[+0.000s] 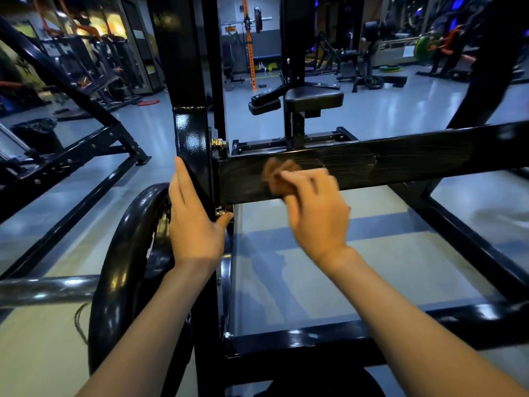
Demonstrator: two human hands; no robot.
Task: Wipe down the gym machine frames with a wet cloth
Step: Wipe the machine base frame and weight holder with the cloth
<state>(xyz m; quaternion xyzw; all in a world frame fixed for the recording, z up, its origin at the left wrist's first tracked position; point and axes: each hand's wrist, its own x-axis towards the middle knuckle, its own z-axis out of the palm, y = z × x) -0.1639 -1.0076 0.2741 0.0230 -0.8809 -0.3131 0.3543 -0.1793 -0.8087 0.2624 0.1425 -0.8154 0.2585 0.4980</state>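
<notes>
Black steel: every frame member I can see is gloss black tube, and I take them left to right.
Far left, nine o'clock: a slanted frame [86, 101] of a neighbouring machine, with a black bin [35, 133] beside it.
Wheel: a black weight plate [126, 253] stands on edge at seven o'clock, just beside the upright.
Left hand: my left hand [194, 222] lies flat along the upright post [191, 138], fingers straight, thumb tip by a bolt; it holds nothing and only braces.
Cloth: the brown cloth [276, 174] is at the centre, pressed against the front face of the horizontal crossbar [400, 164].
Right hand: my right hand [312, 207] has its fingers curled round the cloth, blurred as if mid-stroke.
Progress: dull streaks run from the cloth toward three o'clock on the crossbar, so I judge that stretch wiped. The short stretch between the cloth and the post looks streaked too, though I cannot tell how fully. The upright, the lower rail [315, 336] at five o'clock and the other machines show no streaks, so I judge most of the job is left.
Floor: pale grey-blue and glossy, with a darker band under the frame.
Room: a dim gym; a padded seat [313, 100] at twelve o'clock, an orange rack [249, 41] behind it, a loaded barbell [423, 44] at two o'clock.
</notes>
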